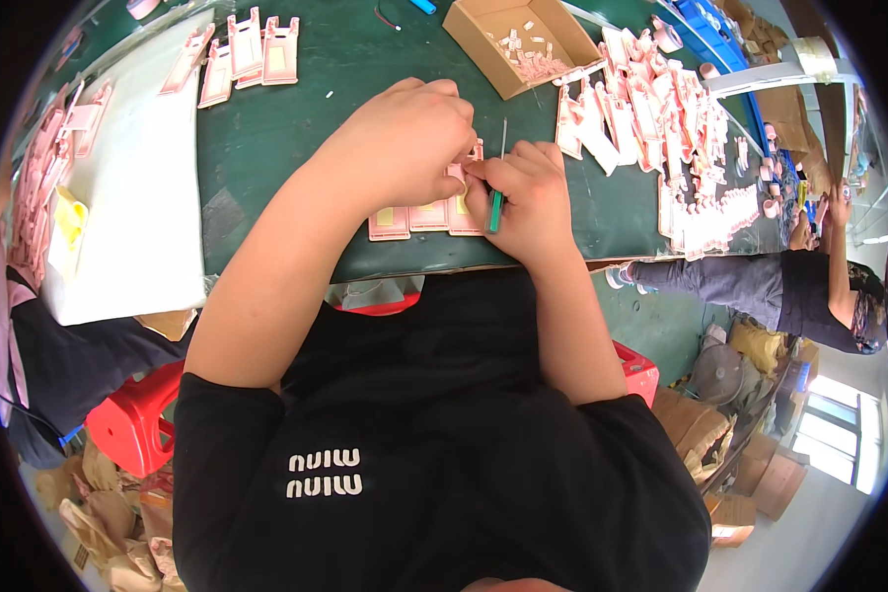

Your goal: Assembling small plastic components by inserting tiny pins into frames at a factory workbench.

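A row of flat pink plastic parts (390,224) with yellowish panels lies at the table's near edge. Over the row's right end, my left hand (409,143) is closed, its fingertips bent down against a pink part; whatever they pinch is hidden. My right hand (533,197) is closed too, holding a screwdriver (495,212) with a green handle, its thin shaft pointing away from me. Thumb and forefinger of that hand meet the left fingertips at the same pink part. An open cardboard box (483,61) beyond my hands holds small pink and white pieces.
Heaped pink parts (646,109) cover the table's right side, with small ones lined up nearer. More pink parts (263,49) lie far left, beside a white sheet (133,187). Red stools (133,424) stand below. Another person (799,286) is at work on the right.
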A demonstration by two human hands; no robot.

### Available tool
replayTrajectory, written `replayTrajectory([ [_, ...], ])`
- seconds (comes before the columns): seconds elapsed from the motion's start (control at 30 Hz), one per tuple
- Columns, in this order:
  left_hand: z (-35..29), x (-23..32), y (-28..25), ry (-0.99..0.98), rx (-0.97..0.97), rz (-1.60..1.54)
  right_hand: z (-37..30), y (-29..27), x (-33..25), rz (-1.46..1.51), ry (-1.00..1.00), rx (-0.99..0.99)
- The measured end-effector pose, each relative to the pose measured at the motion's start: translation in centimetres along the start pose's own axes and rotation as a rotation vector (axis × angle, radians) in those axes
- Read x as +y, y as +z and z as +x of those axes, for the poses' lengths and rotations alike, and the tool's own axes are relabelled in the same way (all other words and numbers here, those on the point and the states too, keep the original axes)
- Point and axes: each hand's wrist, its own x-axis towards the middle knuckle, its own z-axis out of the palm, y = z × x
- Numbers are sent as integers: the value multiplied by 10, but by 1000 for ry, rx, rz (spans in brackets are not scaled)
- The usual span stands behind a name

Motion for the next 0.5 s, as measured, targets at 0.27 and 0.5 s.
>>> replayTrajectory([
  [0.27, -3, 5, 4, 50, 73, 31, 0, 3, 1, 10, -6, 11],
  [0.5, -1, 7, 3, 26, 47, -1, 0, 3, 3, 2, -9, -7],
])
